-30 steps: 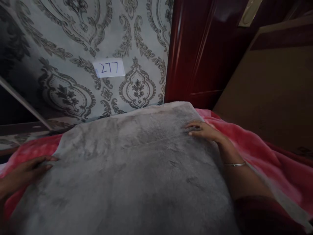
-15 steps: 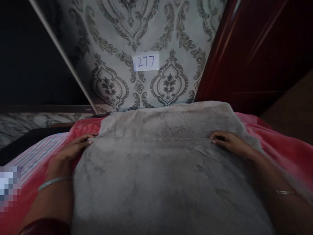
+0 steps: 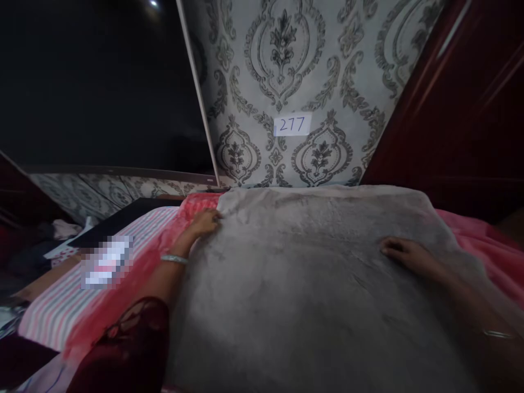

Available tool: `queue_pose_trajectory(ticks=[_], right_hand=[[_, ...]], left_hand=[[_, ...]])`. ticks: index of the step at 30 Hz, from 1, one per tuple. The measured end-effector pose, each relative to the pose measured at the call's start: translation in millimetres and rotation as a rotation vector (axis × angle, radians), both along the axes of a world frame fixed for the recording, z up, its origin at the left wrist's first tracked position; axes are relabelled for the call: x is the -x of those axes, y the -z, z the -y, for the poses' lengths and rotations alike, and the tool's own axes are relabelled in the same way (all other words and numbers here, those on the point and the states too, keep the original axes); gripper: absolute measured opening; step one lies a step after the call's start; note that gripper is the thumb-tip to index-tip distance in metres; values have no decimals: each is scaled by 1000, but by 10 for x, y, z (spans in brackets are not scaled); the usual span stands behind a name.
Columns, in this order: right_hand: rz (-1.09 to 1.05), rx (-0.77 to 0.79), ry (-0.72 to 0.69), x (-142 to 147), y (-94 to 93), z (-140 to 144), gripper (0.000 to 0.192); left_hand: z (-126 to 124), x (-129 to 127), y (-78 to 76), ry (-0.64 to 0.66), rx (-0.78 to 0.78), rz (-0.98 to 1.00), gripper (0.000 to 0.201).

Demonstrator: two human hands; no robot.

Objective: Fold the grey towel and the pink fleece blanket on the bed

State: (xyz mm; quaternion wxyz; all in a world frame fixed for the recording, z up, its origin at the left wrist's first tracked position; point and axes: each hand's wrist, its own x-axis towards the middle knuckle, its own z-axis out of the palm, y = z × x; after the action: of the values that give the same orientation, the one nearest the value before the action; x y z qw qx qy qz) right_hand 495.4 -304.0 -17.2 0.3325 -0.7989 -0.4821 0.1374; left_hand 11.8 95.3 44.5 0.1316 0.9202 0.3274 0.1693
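On bed: grey plush blanket (image 3: 311,284) lay spread over pink blanket (image 3: 483,245). Left hand (image 3: 204,222) rested at far-left corner, fingers loosely curled; right hand (image 3: 405,255) lay flat, fingers apart, on right side.

We see everything from one camera worn on our head, tilted forward and down, close over the grey blanket (image 3: 311,284). Just past our fingers (image 3: 213,217) the view faces the patterned wall (image 3: 327,65) with its paper label (image 3: 292,124). Our arms enter from the bottom corners. No second view overlaps.
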Motion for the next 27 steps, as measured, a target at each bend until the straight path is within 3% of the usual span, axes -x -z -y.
queue_pose_trajectory(ticks=[4,9,14,20,27], right_hand=[[83,-120,107,86,72,33,38],[260,-208,257,327,-14,45,19],[389,-264,264,492,-195,166,14],[406,-238,248,649,-161,368,15],[500,-124,265,626,-128,530,27]], left_hand=[[283,-316,137,158,-56,-17,34],[443,-516,252,140,-141,24,12],[481,-443,147,96,-225,113,22],[490,-324,-28,175,-310,62,21],[441,-178,26,185,-312,-61,35]])
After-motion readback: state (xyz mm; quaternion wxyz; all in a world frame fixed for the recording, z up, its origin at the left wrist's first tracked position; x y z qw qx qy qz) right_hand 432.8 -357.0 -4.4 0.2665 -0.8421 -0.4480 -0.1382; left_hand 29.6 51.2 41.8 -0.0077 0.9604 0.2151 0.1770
